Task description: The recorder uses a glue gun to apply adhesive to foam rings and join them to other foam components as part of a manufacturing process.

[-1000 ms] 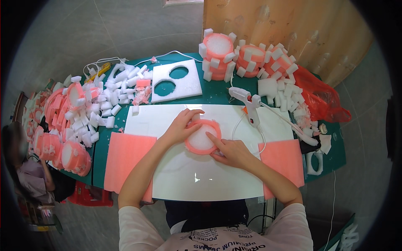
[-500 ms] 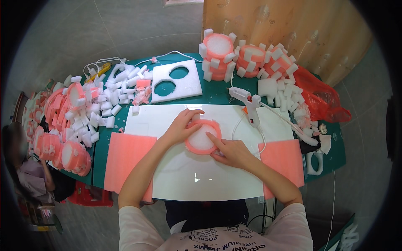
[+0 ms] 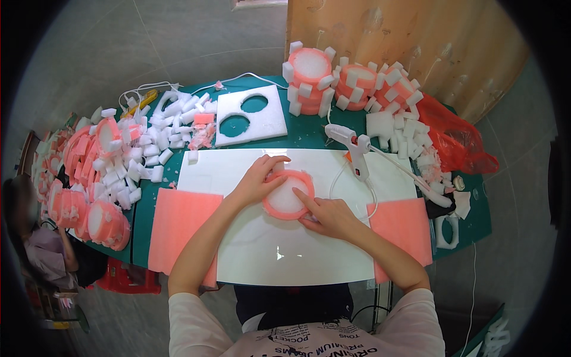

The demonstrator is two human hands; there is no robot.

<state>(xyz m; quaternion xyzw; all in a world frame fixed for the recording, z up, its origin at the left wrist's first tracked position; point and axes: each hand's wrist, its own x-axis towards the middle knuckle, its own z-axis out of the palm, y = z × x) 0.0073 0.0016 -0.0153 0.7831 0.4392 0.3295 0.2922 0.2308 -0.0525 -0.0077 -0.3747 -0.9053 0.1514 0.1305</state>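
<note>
A round foam disc [image 3: 284, 201], white in the middle with a pink foam rim, lies on the glossy white board [image 3: 285, 256] in front of me. My left hand [image 3: 263, 178] grips its upper left side, thumb across the top and fingers curved round the far edge. A small pale foam piece shows between those fingers and the rim, partly hidden. From the lower right, my right hand [image 3: 328, 216] holds the disc, its index finger pressing on the top near the rim and the other fingers tucked at the side.
A white glue gun [image 3: 350, 143] with its cord rests right of the board. Pink foam sheets [image 3: 183, 229] flank it. White foam blocks [image 3: 122, 172], a foam panel with two holes [image 3: 267, 122] and stacked pink rings [image 3: 310, 89] stand behind. Someone sits at far left.
</note>
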